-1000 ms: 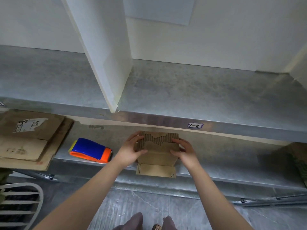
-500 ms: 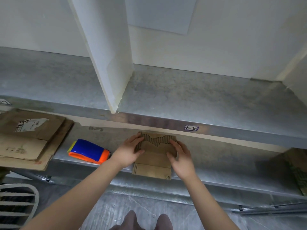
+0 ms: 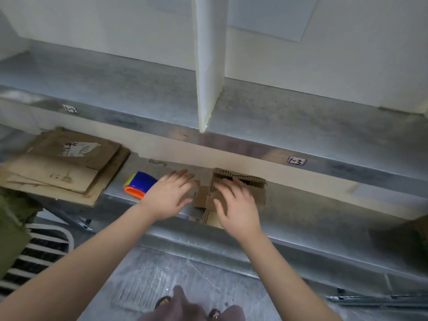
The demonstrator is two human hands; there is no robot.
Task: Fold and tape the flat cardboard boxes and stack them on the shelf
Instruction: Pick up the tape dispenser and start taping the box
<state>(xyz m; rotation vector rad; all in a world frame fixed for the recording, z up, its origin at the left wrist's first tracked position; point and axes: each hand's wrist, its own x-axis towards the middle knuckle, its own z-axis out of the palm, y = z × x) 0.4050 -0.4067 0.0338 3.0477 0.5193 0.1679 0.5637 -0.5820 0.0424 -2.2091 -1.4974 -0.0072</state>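
Small cardboard box [image 3: 259,196] on lower metal shelf [image 3: 312,206], long axis front-to-back, corrugated edge toward the back, right hand [image 3: 236,212] flat on it, left hand [image 3: 171,195] just beside, both grips apart, tape dispenser [image 3: 139,185] further left.

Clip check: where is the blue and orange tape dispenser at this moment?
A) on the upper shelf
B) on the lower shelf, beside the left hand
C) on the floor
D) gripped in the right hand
B: the tape dispenser lies on the lower shelf just left of the open left hand, and the right hand rests on the cardboard box.
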